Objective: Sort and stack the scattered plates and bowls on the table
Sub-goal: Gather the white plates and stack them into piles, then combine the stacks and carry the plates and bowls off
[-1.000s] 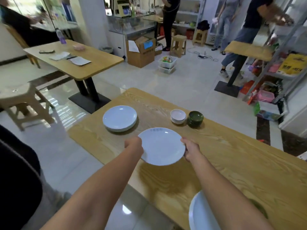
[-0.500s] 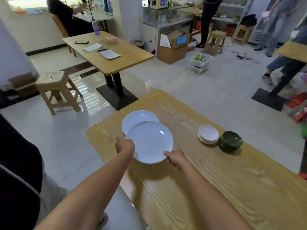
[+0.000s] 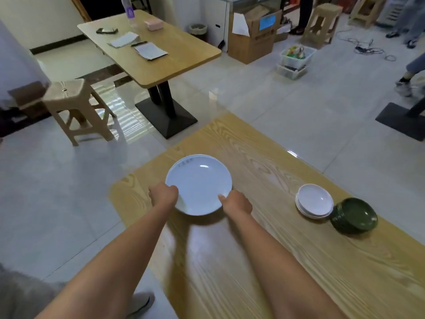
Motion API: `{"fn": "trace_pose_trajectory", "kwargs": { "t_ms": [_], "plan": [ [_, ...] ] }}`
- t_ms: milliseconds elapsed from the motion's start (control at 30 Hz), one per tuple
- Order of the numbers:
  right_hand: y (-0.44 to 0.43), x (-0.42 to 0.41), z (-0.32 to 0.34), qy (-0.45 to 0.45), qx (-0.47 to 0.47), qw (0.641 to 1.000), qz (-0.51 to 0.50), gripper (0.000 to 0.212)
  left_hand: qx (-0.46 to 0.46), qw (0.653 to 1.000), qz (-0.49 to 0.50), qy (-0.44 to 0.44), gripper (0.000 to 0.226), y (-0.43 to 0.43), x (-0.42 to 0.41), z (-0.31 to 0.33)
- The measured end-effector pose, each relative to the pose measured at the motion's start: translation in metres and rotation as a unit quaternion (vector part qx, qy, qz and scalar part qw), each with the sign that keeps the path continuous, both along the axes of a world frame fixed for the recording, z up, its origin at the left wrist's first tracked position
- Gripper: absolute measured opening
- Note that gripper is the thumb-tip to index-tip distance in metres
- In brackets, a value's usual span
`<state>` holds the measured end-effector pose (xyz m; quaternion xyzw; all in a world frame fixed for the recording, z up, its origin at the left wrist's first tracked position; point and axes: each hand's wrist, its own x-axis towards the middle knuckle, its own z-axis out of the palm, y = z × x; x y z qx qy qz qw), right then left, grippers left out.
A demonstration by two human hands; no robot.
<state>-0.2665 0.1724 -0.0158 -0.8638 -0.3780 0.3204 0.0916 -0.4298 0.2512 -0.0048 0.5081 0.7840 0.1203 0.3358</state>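
**Both hands on a white plate above the plate pile**

The left hand and the right hand hold one white plate by its near rim, one hand at each side. The left hand's fingers are curled shut around the left edge, with the thumb lying on the rim. The right hand pinches the right edge, thumb on top (the fingers under the plate are hidden). The plate sits level over the far left corner of the wooden table, and a soft shadow lies on the wood just below its near edge.

A thin white rim shows past the held plate's far edge, belonging to another plate directly beneath it. Whether the held plate already rests on that one or hangs just above it cannot be told from this angle.

Well to the right on the same table stands a stack of small white bowls, nested and upright. Just beside it, touching or nearly so, is a stack of dark green bowls, which leans slightly.

Beyond the table, across the tiled floor, are a second wooden table with papers on it and a beige plastic stool.
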Motion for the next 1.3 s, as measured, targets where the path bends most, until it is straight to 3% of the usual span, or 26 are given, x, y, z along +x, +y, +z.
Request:
{"fn": "trace_pose_trajectory", "kwargs": {
  "t_ms": [200,300,400,533,600,700,833,933,1100,1300],
  "plan": [
    [0.002,-0.003,-0.008,-0.003,0.005,1.000,0.013,0.051,0.003,0.998,-0.002,-0.059,0.038,0.003,-0.007,-0.012],
    [0.000,-0.006,-0.004,0.033,0.009,0.999,0.011,0.062,0.013,0.995,-0.060,-0.077,0.051,-0.005,-0.008,-0.008],
    [-0.015,-0.006,0.007,0.015,0.005,1.000,0.022,0.068,0.005,0.993,-0.117,-0.017,0.068,-0.018,-0.007,0.001],
    [-0.068,0.013,0.023,-0.008,0.000,1.000,-0.012,0.068,0.016,0.971,-0.231,0.066,0.066,-0.053,-0.002,0.014],
    [-0.109,0.026,0.031,-0.027,0.002,0.999,-0.037,0.065,0.046,0.937,-0.323,0.123,0.066,-0.082,0.005,0.019],
    [-0.187,0.044,0.042,-0.047,-0.003,0.994,-0.095,0.061,0.105,0.854,-0.469,0.199,0.066,-0.139,0.027,0.021],
    [-0.310,0.066,0.049,-0.073,-0.032,0.980,-0.182,0.052,0.143,0.752,-0.615,0.190,0.064,-0.230,0.071,0.022],
    [-0.398,0.081,0.052,-0.091,-0.053,0.962,-0.252,0.047,0.147,0.695,-0.681,0.175,0.063,-0.291,0.104,0.026],
    [-0.516,0.095,0.052,-0.104,-0.066,0.923,-0.366,0.040,0.156,0.632,-0.740,0.169,0.062,-0.367,0.150,0.025],
    [-0.597,0.108,0.029,-0.015,-0.062,0.869,-0.490,0.047,0.088,0.601,-0.776,0.169,0.058,-0.446,0.204,0.008]
  ]
}}
